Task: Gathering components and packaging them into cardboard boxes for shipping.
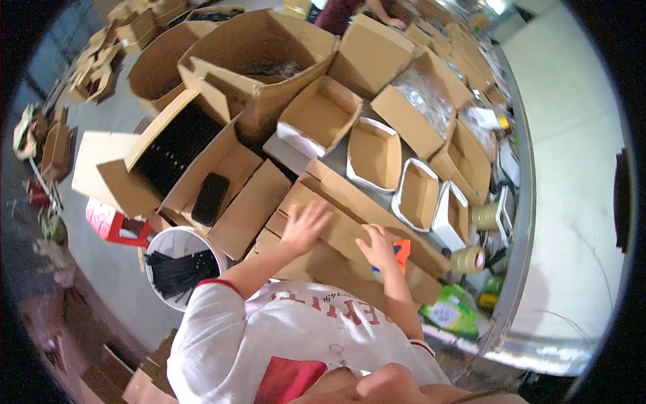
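A brown cardboard box [350, 239] lies right in front of me, its long flaps folded over the top. My left hand [307, 225] rests on its upper panel with the fingers spread. To the right, my right hand [378, 248] touches the same panel, thumb and fingers apart, holding nothing I can see. An orange and blue tape dispenser [402, 254] sits by my right wrist, partly hidden by the arm. Left of the box, an open carton [259, 202] has a black oblong piece [210, 199] lying in it.
Shallow white-sided cardboard trays [374, 153] stand beyond the box. At left are a carton packed with black pieces [178, 145] and a white bucket [214, 246] of black strips. Tape rolls [468, 259] and a green packet [449, 311] lie at right. Another person's hand [397, 23] shows far off.
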The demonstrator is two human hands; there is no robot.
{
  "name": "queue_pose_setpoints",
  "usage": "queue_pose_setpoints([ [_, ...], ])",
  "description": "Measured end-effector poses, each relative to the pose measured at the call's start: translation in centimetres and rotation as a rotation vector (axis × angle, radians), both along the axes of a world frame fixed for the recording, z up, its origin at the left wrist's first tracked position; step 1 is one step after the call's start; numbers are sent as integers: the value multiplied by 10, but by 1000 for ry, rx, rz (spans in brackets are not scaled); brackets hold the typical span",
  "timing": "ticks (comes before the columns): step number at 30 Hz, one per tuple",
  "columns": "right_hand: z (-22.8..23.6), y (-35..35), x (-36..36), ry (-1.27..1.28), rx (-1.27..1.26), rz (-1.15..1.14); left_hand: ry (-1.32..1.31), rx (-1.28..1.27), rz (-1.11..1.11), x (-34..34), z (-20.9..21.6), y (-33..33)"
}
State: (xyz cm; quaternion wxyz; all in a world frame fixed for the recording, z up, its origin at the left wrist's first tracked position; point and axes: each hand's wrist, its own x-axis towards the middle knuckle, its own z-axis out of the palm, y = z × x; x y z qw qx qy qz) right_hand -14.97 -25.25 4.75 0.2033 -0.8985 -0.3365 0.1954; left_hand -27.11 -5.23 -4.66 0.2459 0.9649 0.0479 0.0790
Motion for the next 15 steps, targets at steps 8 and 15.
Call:
queue_pose_setpoints([
  [8, -77, 117, 45, 461, 257, 389, -400, -767, 735, -7, -47, -30],
  [15, -96, 167, 51, 539, 301, 475, -276, -967, 1016, 22, -31, -23],
])
